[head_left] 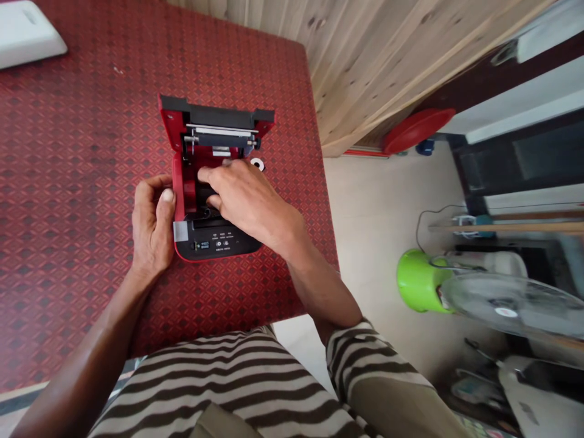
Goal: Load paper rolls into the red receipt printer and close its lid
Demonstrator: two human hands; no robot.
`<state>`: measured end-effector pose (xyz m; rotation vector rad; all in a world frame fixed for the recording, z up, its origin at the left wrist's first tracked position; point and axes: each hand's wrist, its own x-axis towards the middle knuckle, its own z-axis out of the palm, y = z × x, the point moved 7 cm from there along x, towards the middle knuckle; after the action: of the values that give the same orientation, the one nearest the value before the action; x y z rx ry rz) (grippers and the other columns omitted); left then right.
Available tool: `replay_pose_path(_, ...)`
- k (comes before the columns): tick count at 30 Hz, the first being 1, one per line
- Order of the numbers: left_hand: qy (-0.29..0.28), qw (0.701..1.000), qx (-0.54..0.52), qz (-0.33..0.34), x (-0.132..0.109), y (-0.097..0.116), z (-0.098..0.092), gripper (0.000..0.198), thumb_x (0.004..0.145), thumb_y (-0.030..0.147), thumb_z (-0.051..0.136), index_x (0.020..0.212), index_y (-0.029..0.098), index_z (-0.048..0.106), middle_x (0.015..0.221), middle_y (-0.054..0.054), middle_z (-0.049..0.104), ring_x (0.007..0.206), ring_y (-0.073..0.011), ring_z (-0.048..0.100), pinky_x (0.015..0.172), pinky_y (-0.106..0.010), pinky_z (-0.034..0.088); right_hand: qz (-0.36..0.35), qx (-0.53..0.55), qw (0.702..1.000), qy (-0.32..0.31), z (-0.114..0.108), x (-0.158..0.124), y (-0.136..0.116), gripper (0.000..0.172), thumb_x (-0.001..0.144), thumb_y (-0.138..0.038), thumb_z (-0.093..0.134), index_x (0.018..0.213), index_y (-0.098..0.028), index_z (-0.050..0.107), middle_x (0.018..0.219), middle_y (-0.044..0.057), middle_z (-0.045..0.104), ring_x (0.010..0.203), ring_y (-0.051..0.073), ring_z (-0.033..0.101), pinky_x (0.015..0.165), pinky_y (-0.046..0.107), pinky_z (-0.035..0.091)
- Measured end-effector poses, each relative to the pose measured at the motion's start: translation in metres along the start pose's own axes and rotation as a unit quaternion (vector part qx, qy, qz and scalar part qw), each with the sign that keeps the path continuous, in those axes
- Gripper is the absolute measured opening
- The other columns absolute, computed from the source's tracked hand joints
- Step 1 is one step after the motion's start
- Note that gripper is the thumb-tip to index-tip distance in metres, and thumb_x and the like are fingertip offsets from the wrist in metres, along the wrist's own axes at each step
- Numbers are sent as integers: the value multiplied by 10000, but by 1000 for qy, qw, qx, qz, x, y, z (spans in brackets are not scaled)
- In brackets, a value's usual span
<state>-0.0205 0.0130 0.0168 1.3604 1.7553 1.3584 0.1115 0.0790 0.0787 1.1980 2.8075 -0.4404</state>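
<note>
A small red printer (pixel 214 182) with its lid flipped up sits on the red-patterned worktop (pixel 82 152). The left hand (pixel 152 225) grips its left side, thumb pressed against the casing; the right hand (pixel 249 204) reaches fingers into the opened compartment, grasping nothing visible.

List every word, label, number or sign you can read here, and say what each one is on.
Nothing can be read for certain.
Black front panel of the red printer: small white lettering above the buttons and a pale marking near its left end, all too small and blurred to read.
Grey tag on the printer's left edge, by the left hand: blank as far as can be seen.
Right hand covers part of the open bay.
</note>
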Motion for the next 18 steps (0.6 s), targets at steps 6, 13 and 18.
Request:
replay_pose_path(6,-3,1000,-3,-10,0,-3,-1,536,966,623,470,1184,170,659,1126,-100,703,1049,-231,639,949,-411,473,-75,102,991,41,-14,-35,-6,298,1057,-117,420,1207,-125,677,1142,98,739,1062,206,673,981,357,494)
replay_pose_path(13,-4,997,-57,-43,4,-3,-3,436,981,565,491,1151,208,676,971,-55,718,838,-181,646,804,-369,503,-109,87,976,167,-18,-78,-17,254,1032,-93,474,1171,-143,682,1059,68,743,1019,209,604,925,368,484)
replay_pose_path(18,33,993,-110,-9,15,9,-14,425,953,571,548,1116,207,698,1076,-81,704,959,-208,676,806,-360,525,-107,65,962,243,-16,-92,-14,205,1030,-107,493,1053,-166,688,1067,51,749,970,181,606,860,344,489)
